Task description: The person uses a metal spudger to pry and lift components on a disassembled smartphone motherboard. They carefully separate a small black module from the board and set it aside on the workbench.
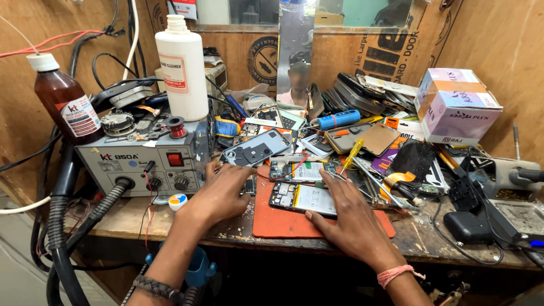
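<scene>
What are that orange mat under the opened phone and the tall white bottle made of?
The orange mat looks like soft matte rubber or silicone: flat, dull, no glare. The tall white bottle looks like opaque plastic with a faint sheen and a moulded screw cap. The opened phone shows a metal-looking inner frame.

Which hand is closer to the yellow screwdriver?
Right. The right hand lies on the opened phone, just below the yellow screwdriver. The left hand rests farther off, over by the grey rework station.
</scene>
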